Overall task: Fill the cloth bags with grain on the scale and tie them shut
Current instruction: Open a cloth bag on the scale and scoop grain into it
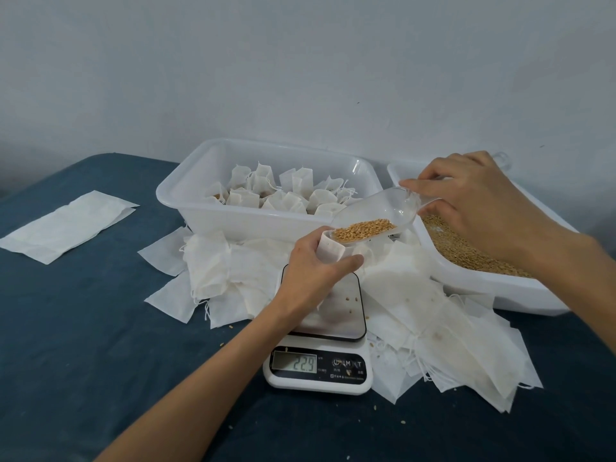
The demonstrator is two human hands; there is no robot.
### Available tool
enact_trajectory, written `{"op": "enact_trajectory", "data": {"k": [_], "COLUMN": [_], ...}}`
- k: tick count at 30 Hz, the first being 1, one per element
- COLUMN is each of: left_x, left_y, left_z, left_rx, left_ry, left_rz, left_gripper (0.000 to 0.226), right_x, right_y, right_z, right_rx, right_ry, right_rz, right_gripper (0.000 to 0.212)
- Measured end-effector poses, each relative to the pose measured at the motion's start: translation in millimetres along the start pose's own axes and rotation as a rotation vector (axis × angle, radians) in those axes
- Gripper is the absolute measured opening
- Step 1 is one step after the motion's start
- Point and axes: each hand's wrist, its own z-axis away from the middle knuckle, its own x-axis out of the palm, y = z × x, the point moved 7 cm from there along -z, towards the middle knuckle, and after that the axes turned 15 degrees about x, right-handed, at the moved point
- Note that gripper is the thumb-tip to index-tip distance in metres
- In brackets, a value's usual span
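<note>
My left hand point(311, 265) grips a small white cloth bag point(330, 250) upright over the scale point(325, 331), whose display reads 22.9. My right hand point(473, 201) holds a clear plastic scoop point(376, 213) by its handle. The scoop is tilted down to the left, its lip at the bag's open mouth. Golden grain point(363, 229) lies in the scoop's front end. A few loose grains sit on the scale's steel plate.
A white tub point(186, 198) behind the scale holds several tied bags. A white tray point(500, 288) of grain stands at right. Empty cloth bags point(450, 335) are heaped around the scale. A flat white sheet point(66, 225) lies on the blue cloth at left.
</note>
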Motion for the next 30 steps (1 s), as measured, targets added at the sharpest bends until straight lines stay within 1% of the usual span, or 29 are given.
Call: {"op": "enact_trajectory", "data": {"k": [10, 20, 23, 27, 30], "left_x": [0, 0, 0, 1, 1], "left_y": [1, 2, 2, 1, 2], "left_z": [0, 1, 1, 1, 1], "left_rx": [-0.003, -0.007, -0.010, -0.015, -0.013], "left_ry": [0.005, 0.005, 0.001, -0.004, -0.001], "left_rz": [0.012, 0.025, 0.028, 0.039, 0.040], "left_gripper": [0.033, 0.032, 0.032, 0.031, 0.024], "right_x": [-5, 2, 6, 18, 27], "right_y": [-6, -1, 3, 10, 17], "right_z": [-1, 0, 1, 4, 7], "right_rx": [-0.042, -0.022, 0.009, 0.110, 0.206], "right_ry": [0.046, 0.032, -0.004, -0.088, -0.154], "right_rz": [0.044, 0.042, 0.011, -0.032, -0.123], "right_gripper": [0.044, 0.044, 0.041, 0.037, 0.033]}}
